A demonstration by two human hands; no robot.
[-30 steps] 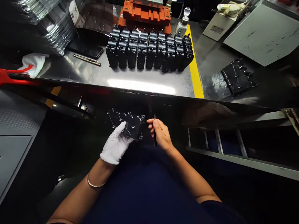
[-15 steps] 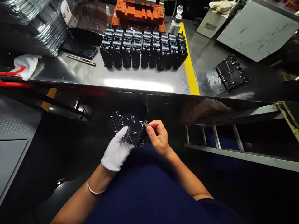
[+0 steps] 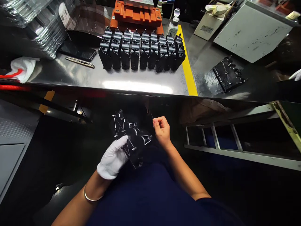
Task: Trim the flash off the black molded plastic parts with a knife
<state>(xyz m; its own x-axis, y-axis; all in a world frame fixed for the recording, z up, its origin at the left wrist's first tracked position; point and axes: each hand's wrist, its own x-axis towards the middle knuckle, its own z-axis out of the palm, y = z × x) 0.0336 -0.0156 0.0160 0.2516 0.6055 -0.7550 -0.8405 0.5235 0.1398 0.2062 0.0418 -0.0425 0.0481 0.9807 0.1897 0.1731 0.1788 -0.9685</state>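
My left hand (image 3: 113, 158), in a white glove, is closed on a black moulded plastic part (image 3: 131, 142) with shiny ribs and small round bosses. The thumb lies over the near face; the other fingers are behind it. The part is tilted and held in front of my body, below the bench edge. My right hand (image 3: 162, 130) is bare and sits just right of the part, apart from it. Its thumb and forefinger are pinched together. Something thin and dark seems to stick up from the pinch, too small to make out.
Similar black parts (image 3: 141, 51) stand in a row on the steel bench (image 3: 141, 86). Another black part (image 3: 227, 75) lies beyond the yellow strip (image 3: 188, 72). A pen (image 3: 80, 62), phone (image 3: 77, 50), orange fixture (image 3: 137, 14) and bottle (image 3: 173, 26) are there too. A metal rack (image 3: 223, 150) stands right.
My right hand has come away from the black part, its fingers still pinched. My left hand has shifted slightly down and left and turned the part. A white-gloved hand has appeared at the far right.
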